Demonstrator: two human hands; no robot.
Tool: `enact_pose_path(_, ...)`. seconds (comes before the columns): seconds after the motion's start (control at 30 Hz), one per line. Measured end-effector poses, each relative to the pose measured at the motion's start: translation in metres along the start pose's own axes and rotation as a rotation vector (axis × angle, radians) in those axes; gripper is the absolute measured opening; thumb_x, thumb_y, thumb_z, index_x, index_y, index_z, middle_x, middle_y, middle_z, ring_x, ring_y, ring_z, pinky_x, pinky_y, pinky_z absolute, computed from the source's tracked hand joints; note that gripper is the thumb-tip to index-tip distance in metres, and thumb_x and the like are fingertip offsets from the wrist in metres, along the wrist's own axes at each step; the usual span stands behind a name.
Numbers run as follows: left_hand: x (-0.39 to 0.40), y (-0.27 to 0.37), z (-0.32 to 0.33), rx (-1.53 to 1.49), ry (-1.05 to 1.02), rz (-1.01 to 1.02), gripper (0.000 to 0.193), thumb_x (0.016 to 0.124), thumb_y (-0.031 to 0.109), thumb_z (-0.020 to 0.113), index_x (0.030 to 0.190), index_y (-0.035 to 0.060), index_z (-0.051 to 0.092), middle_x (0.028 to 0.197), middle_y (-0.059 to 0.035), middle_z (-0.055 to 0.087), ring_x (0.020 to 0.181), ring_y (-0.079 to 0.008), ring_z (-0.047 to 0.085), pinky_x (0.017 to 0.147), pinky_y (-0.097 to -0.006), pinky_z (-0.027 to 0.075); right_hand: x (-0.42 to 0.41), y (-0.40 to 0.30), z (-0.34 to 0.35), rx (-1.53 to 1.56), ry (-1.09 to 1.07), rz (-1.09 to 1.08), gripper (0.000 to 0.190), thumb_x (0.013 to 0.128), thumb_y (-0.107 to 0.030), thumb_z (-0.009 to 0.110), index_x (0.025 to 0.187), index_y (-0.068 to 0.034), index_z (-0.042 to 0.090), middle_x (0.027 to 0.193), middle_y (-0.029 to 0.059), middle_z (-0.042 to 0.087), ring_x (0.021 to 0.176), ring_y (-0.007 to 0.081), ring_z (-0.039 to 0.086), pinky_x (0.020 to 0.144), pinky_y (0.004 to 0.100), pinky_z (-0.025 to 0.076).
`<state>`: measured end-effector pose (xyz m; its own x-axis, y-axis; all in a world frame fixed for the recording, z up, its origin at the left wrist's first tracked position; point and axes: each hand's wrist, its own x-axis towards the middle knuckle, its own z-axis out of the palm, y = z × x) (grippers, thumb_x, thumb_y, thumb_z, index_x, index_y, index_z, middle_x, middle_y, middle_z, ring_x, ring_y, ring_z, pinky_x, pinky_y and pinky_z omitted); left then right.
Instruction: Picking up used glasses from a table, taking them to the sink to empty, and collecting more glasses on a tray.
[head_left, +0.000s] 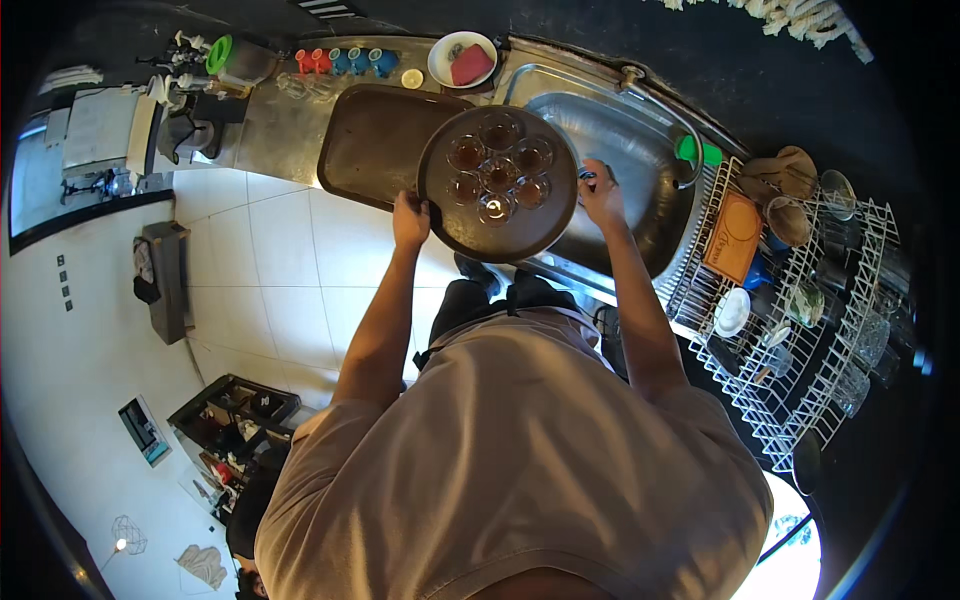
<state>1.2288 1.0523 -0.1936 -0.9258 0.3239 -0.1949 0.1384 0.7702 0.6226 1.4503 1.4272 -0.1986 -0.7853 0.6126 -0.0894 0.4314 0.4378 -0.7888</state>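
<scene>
A round brown tray (487, 244) lies in front of me, overlapping the sink's left side and the rectangular tray. My left hand (412, 223) grips its left rim. Several small clear glasses (498, 174) stand clustered upright on it; whether the brown in them is liquid or the tray showing through, I cannot tell. Beyond the tray's right rim, over the sink basin (645, 180), my right hand (600, 193) is closed around a small shiny piece that looks like a glass (586, 174). My fingers partly hide it.
Left of the round tray lies a rectangular brown tray (375, 142) on the steel counter (277, 135). Behind are blue and red cups (352, 61) and a white bowl (442, 71) with a sponge. A faucet (686, 127) arches over the sink. A wire dish rack (757, 405) stands right.
</scene>
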Motion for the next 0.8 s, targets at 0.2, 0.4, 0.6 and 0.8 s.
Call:
enact_pose_path(0.2,-0.045,0.001,0.01,-0.093,0.107,-0.022,0.038,0.09,0.007,0.075,0.122,-0.0028,0.058,0.114,-0.0236,0.065,0.106,-0.0388,0.065,0.096,-0.0469,0.051,0.036,-0.06,-0.006,0.217,-0.299,-0.088,0.074,0.083,0.001,0.078,0.15,-0.014,0.05,0.143,0.0141,0.063,0.131,0.0315,0.062,0.11,0.0443,0.051)
enact_pose_path(0.4,-0.081,0.0,0.004,-0.186,-0.055,-0.181,0.038,0.094,0.009,0.072,0.127,-0.0004,0.057,0.111,-0.0211,0.071,0.093,-0.0303,0.072,0.084,-0.0419,0.056,0.058,-0.067,0.009,0.207,-0.384,-0.196,0.081,0.076,0.003,0.082,0.15,-0.013,0.053,0.147,0.0092,0.062,0.134,0.0269,0.06,0.113,0.0391,0.047)
enact_pose_path(0.6,-0.087,0.021,-0.004,-0.229,-0.202,-0.258,0.041,0.098,0.005,0.066,0.135,-0.0052,0.051,0.106,-0.0209,0.075,0.08,-0.0259,0.078,0.075,-0.0363,0.06,0.068,-0.061,0.01,0.224,-0.461,-0.274,0.082,0.069,-0.002,0.083,0.146,-0.007,0.054,0.14,0.0122,0.066,0.132,0.0269,0.062,0.113,0.037,0.047)
enact_pose_path(0.8,-0.086,0.015,-0.001,-0.317,-0.269,-0.256,0.051,0.098,0.005,0.067,0.143,-0.0042,0.044,0.11,-0.0234,0.072,0.081,-0.0274,0.077,0.072,-0.0363,0.061,0.046,-0.061,-0.015,0.313,-0.315,-0.128,0.081,0.075,-0.018,0.091,0.145,-0.01,0.05,0.139,0.0163,0.066,0.132,0.0362,0.062,0.111,0.0432,0.049)
